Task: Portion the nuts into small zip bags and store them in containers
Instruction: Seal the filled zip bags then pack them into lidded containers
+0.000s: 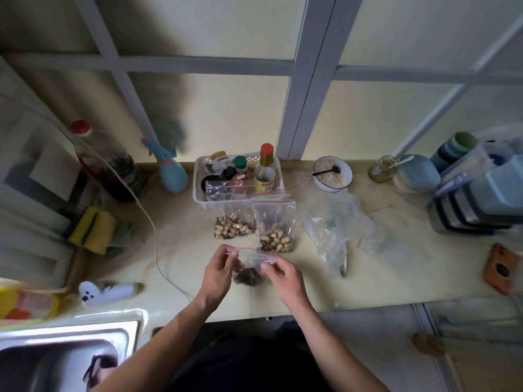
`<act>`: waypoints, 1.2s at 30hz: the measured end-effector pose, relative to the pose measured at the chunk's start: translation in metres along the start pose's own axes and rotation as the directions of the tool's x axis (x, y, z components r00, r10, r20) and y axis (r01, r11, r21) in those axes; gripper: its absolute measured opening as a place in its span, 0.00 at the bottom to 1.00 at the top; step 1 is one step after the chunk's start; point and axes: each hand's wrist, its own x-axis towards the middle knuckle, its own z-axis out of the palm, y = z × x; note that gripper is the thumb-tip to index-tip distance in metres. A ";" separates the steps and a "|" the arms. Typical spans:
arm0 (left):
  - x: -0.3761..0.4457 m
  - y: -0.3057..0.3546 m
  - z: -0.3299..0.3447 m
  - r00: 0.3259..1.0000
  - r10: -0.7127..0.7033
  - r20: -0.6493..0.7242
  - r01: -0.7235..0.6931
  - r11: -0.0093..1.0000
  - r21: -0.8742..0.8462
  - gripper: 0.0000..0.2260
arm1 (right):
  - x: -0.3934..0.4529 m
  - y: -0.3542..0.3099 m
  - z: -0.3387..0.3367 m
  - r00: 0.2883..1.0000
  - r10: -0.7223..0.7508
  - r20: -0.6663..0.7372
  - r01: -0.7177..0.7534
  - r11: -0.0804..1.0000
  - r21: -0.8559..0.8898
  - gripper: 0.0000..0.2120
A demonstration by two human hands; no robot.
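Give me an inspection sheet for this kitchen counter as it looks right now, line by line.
Surface: pale counter, stained, sink at its left end.
Job's things: two filled nut bags stand before the white basket; small zip bag in the hands, dark contents; loose empty bags to the right.
Clutter: sponges, oil bottle, bowl, jar, stacked containers.
Hands: left hand and right hand pinch the bag's top edge.
Cables: white cord runs across the counter.
Surroundings: frosted window behind.
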 end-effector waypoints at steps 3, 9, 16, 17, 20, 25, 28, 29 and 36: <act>-0.002 -0.002 0.002 0.998 -0.062 0.001 0.062 0.995 -0.074 0.09 | -0.003 -0.008 -0.002 1.000 -0.002 -0.011 0.002 0.998 0.064 0.06; -0.009 -0.008 0.004 0.991 -0.123 0.057 0.128 0.987 -0.099 0.14 | -0.007 -0.013 -0.004 0.999 -0.020 0.039 0.020 1.000 0.009 0.08; -0.015 0.005 0.012 0.948 -0.056 0.312 0.027 0.995 0.097 0.09 | -0.007 -0.013 -0.007 0.984 -0.133 0.117 0.160 0.951 -0.265 0.08; -0.016 0.006 0.013 0.954 -0.050 0.296 0.025 0.996 0.087 0.10 | -0.007 -0.013 -0.006 0.984 -0.138 0.110 0.164 0.947 -0.276 0.08; -0.020 0.011 0.017 0.958 -0.062 0.281 0.042 0.996 0.075 0.12 | -0.010 -0.017 -0.004 0.989 -0.113 0.097 0.133 0.962 -0.238 0.09; -0.022 0.018 0.019 0.940 -0.160 0.302 0.152 0.987 0.050 0.19 | -0.012 -0.021 -0.001 0.992 -0.087 0.096 0.111 0.955 -0.277 0.13; -0.019 0.015 0.017 0.931 -0.281 0.231 0.306 0.949 -0.076 0.27 | -0.011 -0.020 -0.001 0.995 -0.096 -0.037 0.081 0.954 -0.288 0.13; -0.019 0.013 0.017 0.918 -0.324 0.228 0.358 0.926 -0.124 0.28 | -0.010 -0.019 -0.001 0.991 -0.086 -0.100 0.055 0.958 -0.282 0.13; -0.033 0.012 0.038 0.967 -0.154 0.203 0.173 0.982 -0.078 0.23 | -0.012 -0.040 0.006 0.935 -0.053 -0.350 -0.018 0.980 -0.196 0.14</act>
